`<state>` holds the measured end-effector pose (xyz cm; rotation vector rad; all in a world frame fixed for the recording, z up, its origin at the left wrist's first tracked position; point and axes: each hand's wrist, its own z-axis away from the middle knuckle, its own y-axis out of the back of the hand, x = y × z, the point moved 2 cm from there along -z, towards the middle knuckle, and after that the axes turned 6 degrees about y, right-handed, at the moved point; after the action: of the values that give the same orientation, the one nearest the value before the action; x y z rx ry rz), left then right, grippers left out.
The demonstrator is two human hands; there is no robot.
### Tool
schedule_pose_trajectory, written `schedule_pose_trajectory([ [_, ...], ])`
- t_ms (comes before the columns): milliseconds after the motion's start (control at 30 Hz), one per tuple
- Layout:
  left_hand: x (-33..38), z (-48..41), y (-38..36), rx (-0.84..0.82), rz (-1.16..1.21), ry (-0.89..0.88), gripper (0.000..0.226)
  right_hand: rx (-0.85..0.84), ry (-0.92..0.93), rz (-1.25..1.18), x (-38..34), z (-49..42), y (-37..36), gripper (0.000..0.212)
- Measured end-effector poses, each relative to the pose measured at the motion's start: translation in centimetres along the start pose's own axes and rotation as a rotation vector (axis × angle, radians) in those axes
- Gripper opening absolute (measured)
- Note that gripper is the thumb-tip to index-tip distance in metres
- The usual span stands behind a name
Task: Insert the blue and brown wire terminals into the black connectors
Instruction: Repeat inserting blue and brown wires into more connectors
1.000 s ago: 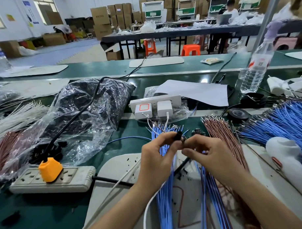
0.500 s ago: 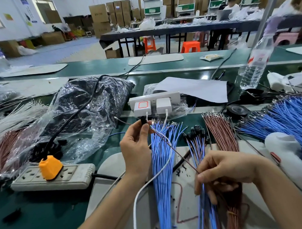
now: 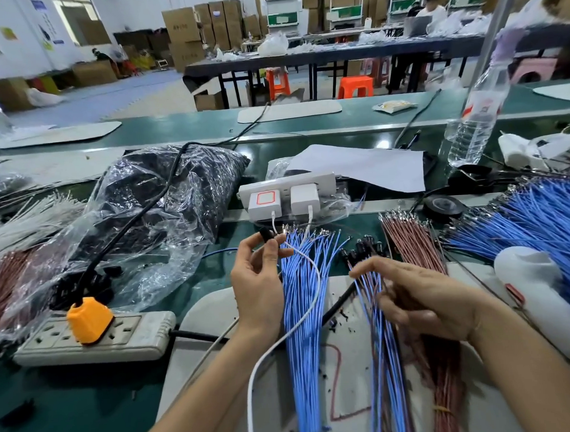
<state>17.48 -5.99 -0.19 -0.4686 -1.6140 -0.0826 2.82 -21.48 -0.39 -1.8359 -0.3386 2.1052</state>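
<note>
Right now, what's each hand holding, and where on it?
Left hand pinches a black connector by its lower end. Right hand curls over the blue-brown wire bundle; whether it grips cannot be told.

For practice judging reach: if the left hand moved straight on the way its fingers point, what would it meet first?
The left hand would probably meet the white charger first; depth is unclear.

The right hand is blurred; the blue wires leave the bottom edge.
</note>
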Motion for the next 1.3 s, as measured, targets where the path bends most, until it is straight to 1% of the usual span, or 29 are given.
schedule_pose_trajectory([
  [100, 0.1, 0.3, -0.3, -0.065, -0.049, -0.082, 0.011, 0.182, 0.145, -0.166, -0.2, -0.4, 0.5, 0.034],
  [200, 0.1, 0.8, -0.8, -0.174, -0.124, -0.174, 0.018, 0.349, 0.296, -0.327, -0.7, -0.7, 0.8, 0.031],
  [267, 0.1, 1.2, -1.0, -0.254, -0.189, -0.232, 0.021, 0.438, 0.382, -0.294, -1.0, -1.0, 0.4, 0.029],
  [333, 0.1, 1.6, -1.2, -0.312, -0.244, -0.308, 0.023, 0.484, 0.451, -0.203, -1.3, -1.2, -0.6, 0.032],
  [433, 0.3, 2.0, -1.4, -0.383, -0.303, -0.368, 0.028, 0.455, 0.525, -0.123, -1.5, -1.1, -2.2, 0.032],
  [567, 0.5, 2.2, -1.6, -0.427, -0.307, -0.344, 0.037, 0.428, 0.684, -0.074, -2.1, -0.6, -3.4, 0.023],
  [667, 0.6, 2.2, -1.6, -0.421, -0.319, -0.307, 0.046, 0.453, 0.786, 0.064, -2.4, -0.2, -4.3, 0.026],
  [733, 0.6, 2.3, -1.6, -0.425, -0.345, -0.315, 0.044, 0.464, 0.844, 0.189, -2.5, 0.1, -5.2, 0.03],
  [800, 0.6, 2.3, -1.6, -0.425, -0.369, -0.349, 0.042, 0.482, 0.893, 0.33, -2.4, 0.1, -6.3, 0.03],
  [900, 0.7, 2.3, -1.6, -0.418, -0.383, -0.372, 0.04, 0.501, 0.921, 0.46, -2.1, 0.0, -7.1, 0.025],
  [1033, 0.3, 2.1, -1.6, -0.439, -0.402, -0.38, 0.021, 0.519, 0.925, 0.55, -1.8, -0.1, -7.1, 0.02],
  [1100, 0.1, 2.0, -1.5, -0.436, -0.414, -0.394, 0.016, 0.532, 0.934, 0.565, -1.8, -0.2, -7.0, 0.02],
  [1200, 0.2, 2.0, -1.6, -0.439, -0.434, -0.419, 0.015, 0.547, 0.947, 0.604, -1.9, -0.1, -6.9, 0.02],
  [1300, 0.3, 2.1, -1.7, -0.444, -0.461, -0.46, 0.016, 0.544, 0.92, 0.639, -1.7, -0.3, -6.7, 0.021],
])
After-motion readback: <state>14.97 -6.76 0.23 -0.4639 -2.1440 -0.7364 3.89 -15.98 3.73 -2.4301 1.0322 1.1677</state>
